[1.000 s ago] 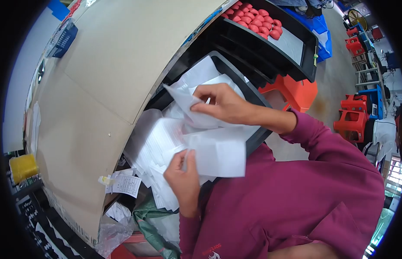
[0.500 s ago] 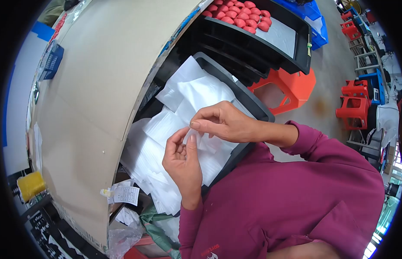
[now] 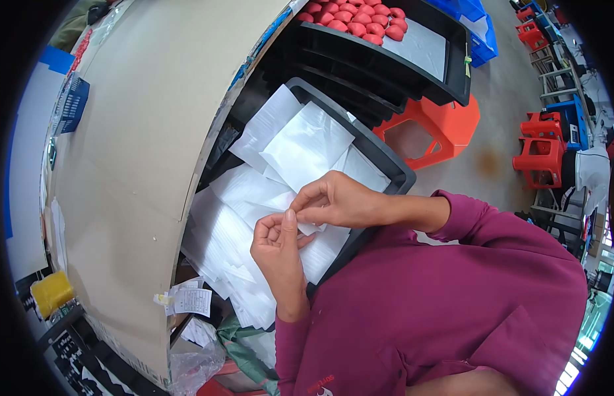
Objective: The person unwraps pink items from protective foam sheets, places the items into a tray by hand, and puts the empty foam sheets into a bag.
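Both hands pinch one small white sheet (image 3: 305, 228) over the black tray (image 3: 386, 165): left hand (image 3: 277, 247) at 7 o'clock, right hand (image 3: 336, 201) at 1 o'clock, probably to separate its edge.

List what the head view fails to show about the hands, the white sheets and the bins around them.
- The small white piece pinched between left hand and right hand: mostly covered by fingers, shape unclear.
- Printed label under the cardboard: text too small to read.
- Black bin of white sheets: its bottom is buried by sheets, near end blocked by the arms.
- Red pieces in the upper tray: cut off by the frame's top edge.
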